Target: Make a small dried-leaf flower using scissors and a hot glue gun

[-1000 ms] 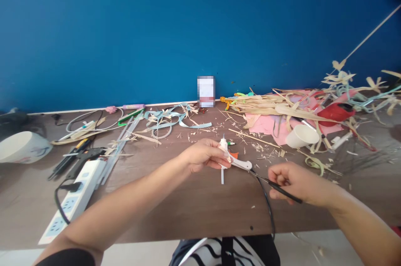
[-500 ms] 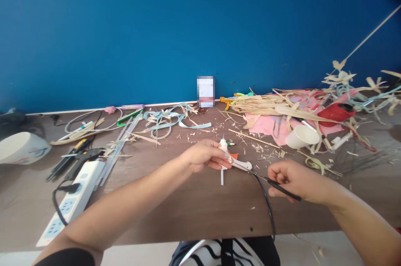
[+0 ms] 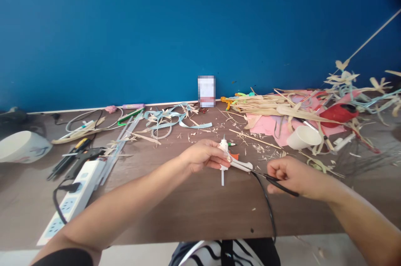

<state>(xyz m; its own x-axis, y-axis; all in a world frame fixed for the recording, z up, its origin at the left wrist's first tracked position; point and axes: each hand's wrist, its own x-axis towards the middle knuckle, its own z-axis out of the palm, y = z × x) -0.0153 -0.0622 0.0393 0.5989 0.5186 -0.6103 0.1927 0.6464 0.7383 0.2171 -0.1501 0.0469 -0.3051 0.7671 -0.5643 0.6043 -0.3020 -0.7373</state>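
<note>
Right hand [image 3: 288, 176] is gripping black-handled scissors [image 3: 272, 180], fingers curled round the handles, blades pointing at the left fingertips. Can't tell whether the blades are touching anything there. Left hand [image 3: 203, 155] is closing thumb and fingers on a small pale piece [image 3: 231, 158], too small to identify, right by the scissor tips.

White glue gun [image 3: 223, 145] is lying on the brown table [image 3: 175, 211] under and behind the left fingers, nozzle pointing away from the person, handle running right beneath the blades. Pale glue stick [image 3: 222, 177] is poking out its near end. Black cord [image 3: 270, 211] is running from the handle to the near table edge. Orange part [image 3: 234, 156] is showing beside the gun.

Right of that: straw scraps [image 3: 260, 148] are scattering over the tabletop. White cup [image 3: 303, 138] is lying tipped on its side by pink sheets [image 3: 263, 127], with straw strips [image 3: 266, 105] piling on top. Red item [image 3: 338, 113] is sitting at the pile's right end.

Left side: blue ribbon [image 3: 200, 125] is tangling near the wall; white power strip [image 3: 90, 172] is lying at a slant, black glue gun [image 3: 83, 161] just beyond it. White bowl [image 3: 23, 147] is sitting at far left.

Blue wall [image 3: 125, 40] is backing everything, pixelated card [image 3: 206, 90] standing at its foot.
</note>
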